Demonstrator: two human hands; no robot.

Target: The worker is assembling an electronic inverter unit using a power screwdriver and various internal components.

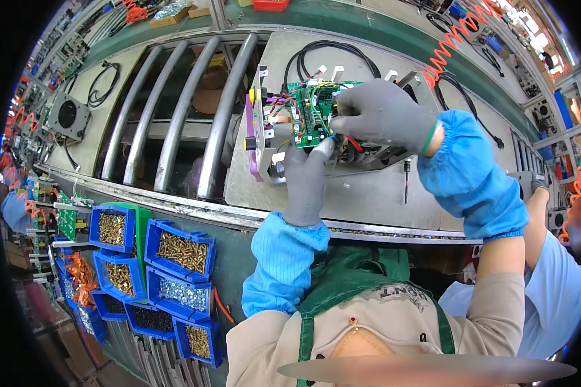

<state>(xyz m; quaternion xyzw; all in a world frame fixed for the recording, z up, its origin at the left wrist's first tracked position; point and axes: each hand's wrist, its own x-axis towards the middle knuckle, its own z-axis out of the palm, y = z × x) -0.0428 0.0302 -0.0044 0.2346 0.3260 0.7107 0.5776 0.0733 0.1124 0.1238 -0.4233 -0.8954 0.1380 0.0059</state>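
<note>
A green circuit board (pixel 317 106) with red, black, yellow and green wires sits in an open metal chassis (pixel 258 155) that has a purple front panel. My left hand (pixel 305 184), in a grey glove, grips the board's near edge, with its thumb lying at the rim. Over the board's right part is my right hand (pixel 387 115), also gloved, its thumb and fingers pinched close to the wires and connectors. What lies between those fingertips, if anything, is hidden. Light blue sleeves cover both forearms. The chassis rests on a grey metal plate (pixel 361 203).
Blue bins (pixel 181 248) of brass, silver and black screws stand at the lower left. Metal rollers (pixel 174 122) run left of the chassis. A black cable (pixel 332 44) coils behind it; a screwdriver-like bit (pixel 407 180) hangs right. Another person's arm (pixel 537 209) shows far right.
</note>
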